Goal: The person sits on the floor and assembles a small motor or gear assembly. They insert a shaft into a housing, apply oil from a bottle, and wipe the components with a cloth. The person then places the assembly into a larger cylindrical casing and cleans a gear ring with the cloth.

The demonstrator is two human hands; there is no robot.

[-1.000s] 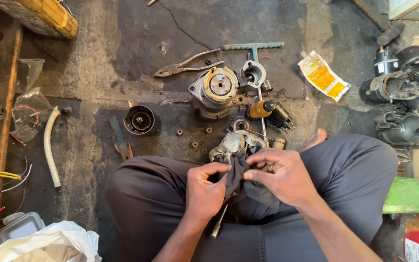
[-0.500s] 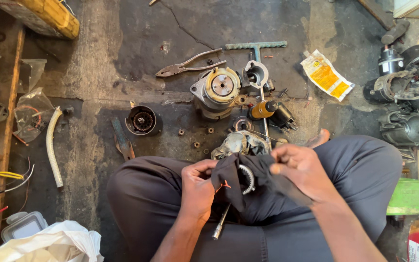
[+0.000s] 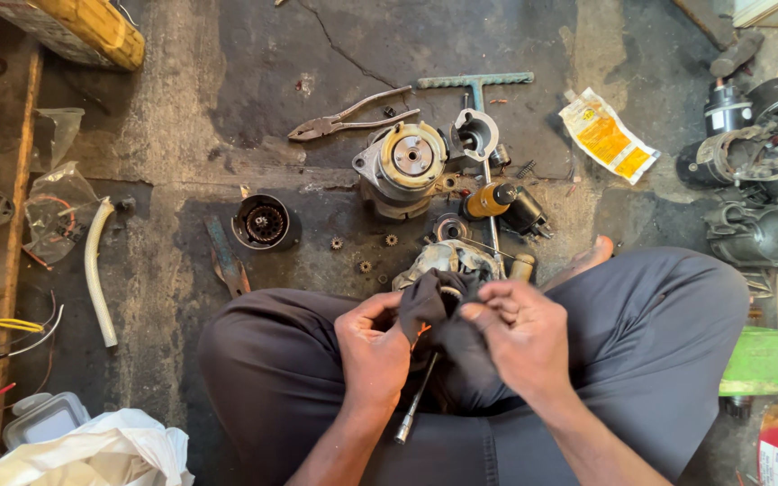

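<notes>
Hands work in the lap, over crossed legs on the floor (image 3: 182, 180). Left hand (image 3: 373, 346) and right hand (image 3: 520, 337) both pinch a dark rag (image 3: 447, 333), fingers closed on it. Rag: soft, limp, light, prob. greasy; grip at bunched folds. Small ring (image 3: 450, 292) peeks out at top; rest hidden in cloth. Thin metal rod (image 3: 414, 407) pokes out below, its upper end covered. Pliers (image 3: 348, 115) lie well apart.

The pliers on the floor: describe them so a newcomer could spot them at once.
Start at the round motor housing on the concrete floor ahead of the person's knees. Just up and left lie the pliers, jaws pointing left, the only tool with two long splayed handles.
</notes>
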